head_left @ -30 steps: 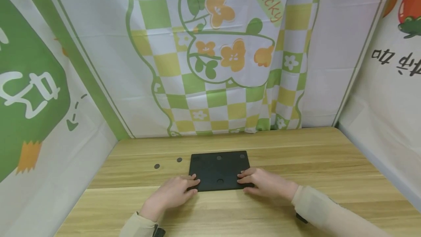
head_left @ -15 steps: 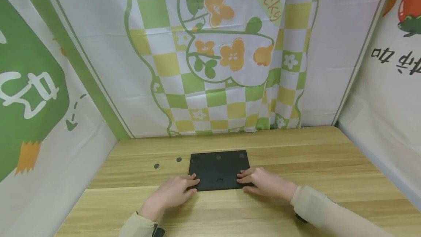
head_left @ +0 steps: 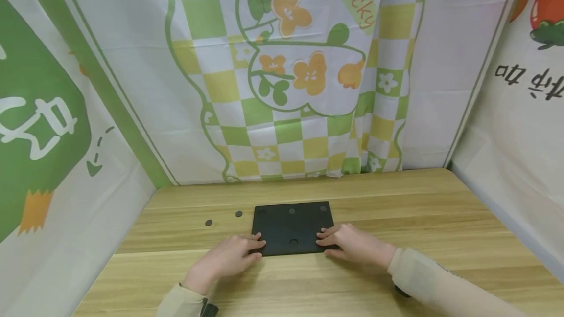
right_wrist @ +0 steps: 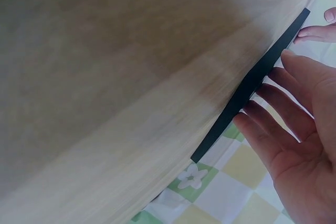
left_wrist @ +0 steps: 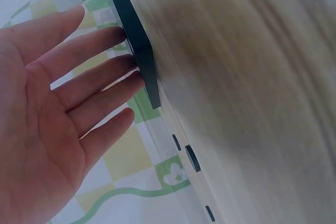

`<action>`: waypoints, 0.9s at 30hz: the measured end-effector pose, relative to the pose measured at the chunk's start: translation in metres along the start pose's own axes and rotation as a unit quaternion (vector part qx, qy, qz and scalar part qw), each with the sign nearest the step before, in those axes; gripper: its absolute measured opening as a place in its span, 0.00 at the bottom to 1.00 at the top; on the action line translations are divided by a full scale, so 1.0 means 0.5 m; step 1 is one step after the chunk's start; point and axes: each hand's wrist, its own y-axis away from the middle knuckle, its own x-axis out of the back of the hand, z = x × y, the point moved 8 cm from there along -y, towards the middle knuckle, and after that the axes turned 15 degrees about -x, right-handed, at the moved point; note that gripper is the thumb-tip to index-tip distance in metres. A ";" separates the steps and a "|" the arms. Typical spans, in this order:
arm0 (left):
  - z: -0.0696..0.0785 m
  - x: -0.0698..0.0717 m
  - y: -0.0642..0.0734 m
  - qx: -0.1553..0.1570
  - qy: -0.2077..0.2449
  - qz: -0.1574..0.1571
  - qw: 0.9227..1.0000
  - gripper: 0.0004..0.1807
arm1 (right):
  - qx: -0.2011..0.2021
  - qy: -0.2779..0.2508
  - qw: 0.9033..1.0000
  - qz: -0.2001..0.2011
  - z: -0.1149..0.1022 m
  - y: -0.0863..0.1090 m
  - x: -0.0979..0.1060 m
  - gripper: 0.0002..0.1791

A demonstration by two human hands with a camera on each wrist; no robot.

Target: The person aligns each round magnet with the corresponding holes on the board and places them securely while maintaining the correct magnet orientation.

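Observation:
A thin black rectangular board (head_left: 288,229) lies flat on the wooden table. Round dark discs (head_left: 292,211) show along its far edge, and a round notch-like mark (head_left: 293,242) is near its front edge. My left hand (head_left: 233,256) rests its fingertips on the board's front left corner, fingers fairly straight in the left wrist view. At the front right corner, my right hand (head_left: 352,243) touches the board with extended fingers. Two small dark discs, a nearer one (head_left: 209,222) and a farther one (head_left: 239,214), lie left of the board. Another disc (left_wrist: 192,158) appears in the left wrist view.
The wooden table (head_left: 396,199) reaches back to a hanging cloth (head_left: 291,136) with green and yellow checks. Printed cloth walls stand on the left (head_left: 128,199) and right (head_left: 506,136). Both forearms wear light sleeves with dark bands at the wrists.

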 end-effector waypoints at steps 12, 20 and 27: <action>0.000 0.001 0.004 -0.009 0.007 -0.001 1.000 0.21 | 0.002 -0.006 1.000 -0.001 0.000 0.000 -0.002 0.18; -0.002 0.009 0.007 -0.015 -0.005 0.021 1.000 0.21 | 0.003 -0.006 1.000 0.003 0.002 0.001 -0.002 0.18; -0.010 0.024 0.022 -0.020 -0.037 0.063 0.997 0.22 | 0.003 -0.004 1.000 0.008 0.005 0.001 -0.003 0.19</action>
